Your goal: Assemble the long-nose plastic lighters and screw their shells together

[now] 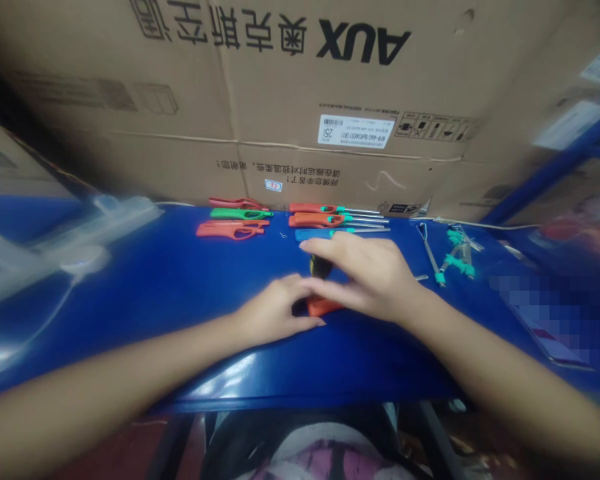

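Note:
Both my hands meet over the blue table [170, 280] near its front edge. My left hand [275, 310] and my right hand [367, 273] are closed together on an orange lighter-like piece [323, 305], mostly hidden under the fingers, with a dark part [321, 265] showing above it. Behind them lie three long-nozzle lighters, two orange [317, 209] [316, 221] and one blue [313, 234], with metal tubes pointing right. To their left lie loose shells: red [237, 202], green [240, 214] and orange [230, 230].
A large cardboard box [300, 100] stands along the table's back edge. Metal rods and teal parts [453, 257] lie at the right. Clear plastic bags [80, 233] cover the left end. A blue frame bar [550, 170] rises at the right.

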`<act>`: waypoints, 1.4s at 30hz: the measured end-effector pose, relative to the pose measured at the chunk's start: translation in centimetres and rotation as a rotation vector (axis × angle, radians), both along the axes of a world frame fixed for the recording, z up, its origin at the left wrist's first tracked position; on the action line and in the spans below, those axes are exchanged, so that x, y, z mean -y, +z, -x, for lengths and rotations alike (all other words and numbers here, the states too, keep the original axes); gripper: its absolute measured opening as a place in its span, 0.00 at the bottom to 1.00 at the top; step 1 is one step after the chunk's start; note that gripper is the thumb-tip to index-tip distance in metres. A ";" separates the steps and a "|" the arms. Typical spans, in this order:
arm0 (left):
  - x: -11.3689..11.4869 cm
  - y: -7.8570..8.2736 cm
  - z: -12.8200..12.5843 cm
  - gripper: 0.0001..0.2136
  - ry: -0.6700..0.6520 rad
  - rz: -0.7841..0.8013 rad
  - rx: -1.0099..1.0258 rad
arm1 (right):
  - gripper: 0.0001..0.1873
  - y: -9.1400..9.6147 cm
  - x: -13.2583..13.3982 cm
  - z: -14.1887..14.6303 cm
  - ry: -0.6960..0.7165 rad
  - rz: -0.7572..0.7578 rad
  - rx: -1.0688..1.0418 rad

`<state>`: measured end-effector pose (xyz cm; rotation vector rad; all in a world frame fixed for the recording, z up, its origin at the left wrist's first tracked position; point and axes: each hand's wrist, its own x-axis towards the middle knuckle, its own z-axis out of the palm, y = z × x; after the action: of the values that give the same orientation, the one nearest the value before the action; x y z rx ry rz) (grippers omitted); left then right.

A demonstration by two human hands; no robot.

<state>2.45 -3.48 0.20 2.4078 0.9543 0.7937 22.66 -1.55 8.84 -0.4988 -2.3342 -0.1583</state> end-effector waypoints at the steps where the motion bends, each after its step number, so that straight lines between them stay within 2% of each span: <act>1: 0.0 0.1 0.0 0.16 -0.011 0.002 0.014 | 0.18 -0.1 -0.1 0.0 -0.014 -0.018 -0.011; 3: 0.1 0.5 0.0 0.17 -0.050 0.012 0.037 | 0.19 -0.3 -0.2 -0.2 0.008 0.067 -0.056; 6: 0.2 1.0 0.1 0.19 -0.110 0.032 0.036 | 0.22 -0.6 -0.6 -0.8 0.115 0.254 -0.098; 8: 0.1 1.0 0.2 0.17 -0.109 0.032 0.024 | 0.20 -0.8 -0.9 -1.3 0.136 0.234 -0.113; 11: 0.0 0.8 0.3 0.16 -0.097 0.015 0.021 | 0.19 -1.0 -1.0 -1.8 0.094 0.083 -0.141; 12: -0.1 0.7 0.3 0.17 -0.102 0.013 0.024 | 0.18 -1.0 -1.0 -1.8 0.092 0.079 -0.150; 13: -0.1 0.6 0.4 0.18 -0.110 0.017 0.025 | 0.18 -0.9 -1.0 -1.8 0.102 0.116 -0.155; 17: -0.3 0.6 0.4 0.20 -0.137 0.046 0.016 | 0.19 -0.7 -0.7 -1.4 0.198 0.423 -0.181; 19: -0.3 0.6 0.4 0.19 -0.146 0.044 0.013 | 0.15 -0.8 -0.6 -1.3 0.169 0.386 -0.234; 22: -0.3 0.6 0.4 0.18 -0.148 0.035 0.024 | 0.13 -1.1 -0.6 -1.1 -0.001 0.164 -0.296; 23: -0.3 0.7 0.3 0.18 -0.148 0.036 0.027 | 0.13 -1.2 -0.6 -1.1 -0.032 0.138 -0.301; 24: -0.3 0.7 0.3 0.18 -0.150 0.038 0.028 | 0.14 -1.2 -0.6 -1.0 -0.033 0.159 -0.300; 28: -0.3 0.7 0.4 0.19 -0.157 0.048 0.005 | 0.17 -1.2 -0.7 -0.8 0.112 0.407 -0.294; 29: -0.3 0.7 0.4 0.18 -0.158 0.047 -0.001 | 0.15 -1.2 -0.8 -0.8 0.125 0.393 -0.305; 33: -0.4 0.6 0.4 0.16 -0.158 0.046 -0.007 | 0.15 -1.5 -0.9 -1.0 0.089 0.099 -0.289; 35: -0.4 0.6 0.5 0.16 -0.163 0.054 -0.012 | 0.17 -1.4 -0.6 -1.0 0.093 0.127 -0.237; 37: -0.4 0.6 0.5 0.17 -0.163 0.056 -0.019 | 0.20 -1.3 -0.3 -0.9 0.136 0.279 -0.220; 39: -0.3 0.6 0.5 0.16 -0.159 0.046 -0.023 | 0.18 -1.2 0.0 -0.8 0.169 0.353 -0.234; 42: -0.3 0.6 0.5 0.13 -0.156 0.038 -0.031 | 0.17 -1.2 0.2 -0.7 0.083 0.188 -0.210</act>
<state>1.98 -3.15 0.76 2.4334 0.7741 0.6770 23.37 -1.71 7.67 -0.4840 -2.1685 0.1478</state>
